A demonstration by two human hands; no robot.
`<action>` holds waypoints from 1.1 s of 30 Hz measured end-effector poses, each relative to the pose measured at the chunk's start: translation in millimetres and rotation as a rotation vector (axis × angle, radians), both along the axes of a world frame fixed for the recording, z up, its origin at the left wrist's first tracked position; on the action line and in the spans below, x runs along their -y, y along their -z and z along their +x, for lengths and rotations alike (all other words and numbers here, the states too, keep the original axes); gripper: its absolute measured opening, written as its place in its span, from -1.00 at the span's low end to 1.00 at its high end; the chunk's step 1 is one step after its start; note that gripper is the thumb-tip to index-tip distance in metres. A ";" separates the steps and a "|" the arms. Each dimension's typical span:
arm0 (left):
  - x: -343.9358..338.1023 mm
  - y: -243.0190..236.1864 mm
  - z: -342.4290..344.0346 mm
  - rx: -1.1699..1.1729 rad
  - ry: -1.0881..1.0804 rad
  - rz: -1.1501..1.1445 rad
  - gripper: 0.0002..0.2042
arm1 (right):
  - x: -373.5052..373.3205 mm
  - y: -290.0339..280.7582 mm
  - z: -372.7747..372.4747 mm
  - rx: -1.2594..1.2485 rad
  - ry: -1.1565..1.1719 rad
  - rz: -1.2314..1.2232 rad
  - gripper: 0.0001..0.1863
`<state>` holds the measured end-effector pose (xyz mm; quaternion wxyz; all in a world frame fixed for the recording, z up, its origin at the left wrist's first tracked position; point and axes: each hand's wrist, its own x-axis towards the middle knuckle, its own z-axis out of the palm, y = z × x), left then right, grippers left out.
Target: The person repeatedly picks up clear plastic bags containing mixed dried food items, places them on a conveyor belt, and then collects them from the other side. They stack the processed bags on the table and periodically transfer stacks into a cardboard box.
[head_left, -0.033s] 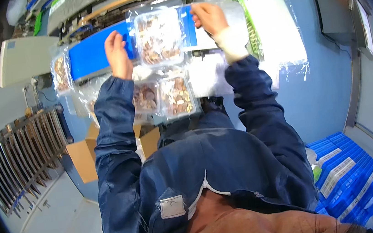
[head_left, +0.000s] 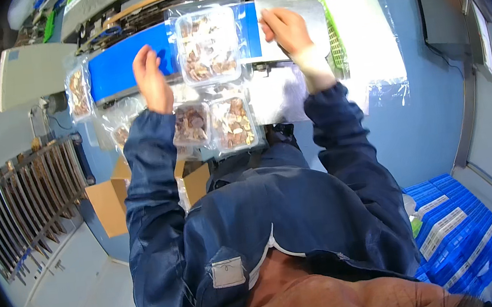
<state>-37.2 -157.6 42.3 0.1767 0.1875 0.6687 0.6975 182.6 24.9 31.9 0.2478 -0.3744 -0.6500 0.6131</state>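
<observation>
Bagged tray (head_left: 208, 45) of brown, pale pieces on blue belt (head_left: 121, 66), upper middle of frame. Left hand (head_left: 153, 80) just left of it, loosely open, empty. Right hand (head_left: 288, 32) just right, fingers curled; can't tell if gripping anything. Green basket (head_left: 336, 47), upper right.

Bagged tray (head_left: 207, 45) — on blue belt (head_left: 120, 63)

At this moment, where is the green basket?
In the head view, the green basket is at upper right, just right of the right hand.
</observation>
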 end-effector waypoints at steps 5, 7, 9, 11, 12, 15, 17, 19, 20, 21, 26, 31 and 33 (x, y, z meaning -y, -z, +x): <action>121.3 2.6 51.5 -0.108 0.077 -0.166 -0.78 | 91.6 32.0 73.2 0.278 -0.191 -0.253 -0.66; 153.6 23.3 71.4 0.152 0.247 -0.165 -0.79 | 122.8 95.1 73.8 0.233 -0.143 -0.195 -0.67; 170.8 48.3 92.3 0.241 0.261 -0.298 -0.79 | 142.6 133.6 54.1 0.214 -0.110 -0.109 -0.71; 172.0 77.2 103.1 0.127 0.337 -0.382 -0.77 | 152.7 161.9 34.5 0.112 0.003 -0.185 -0.76; 171.0 79.2 108.7 0.208 0.339 -0.393 -0.74 | 151.0 162.9 33.6 0.078 -0.024 -0.221 -0.78; 164.9 92.9 107.3 0.115 0.390 -0.454 -0.72 | 147.0 156.0 41.1 -0.059 -0.050 -0.326 -0.85; 165.2 90.3 104.5 0.071 0.368 -0.448 -0.72 | 154.2 128.1 66.6 -0.196 -0.015 -0.393 -0.90; 161.1 85.3 108.7 0.048 0.354 -0.437 -0.71 | 140.1 73.6 102.6 -0.162 -0.058 -0.364 -0.94; 155.4 78.3 111.4 0.040 0.363 -0.436 -0.70 | 134.8 50.6 115.2 -0.176 -0.040 -0.338 -0.95; 142.4 70.1 113.1 0.032 0.389 -0.431 -0.69 | 128.7 31.9 128.4 -0.188 -0.003 -0.308 -0.95; 29.3 9.7 141.6 0.597 0.623 -0.075 -0.71 | 97.9 -22.5 144.0 -0.252 0.114 -0.299 -0.93; -58.7 -1.9 122.9 0.701 0.630 -0.016 -0.82 | 48.4 -31.7 121.4 -0.226 0.221 -0.177 -0.83; -83.7 2.2 112.2 0.677 0.602 -0.066 -0.85 | 22.4 -17.7 112.3 -0.210 0.281 -0.110 -0.78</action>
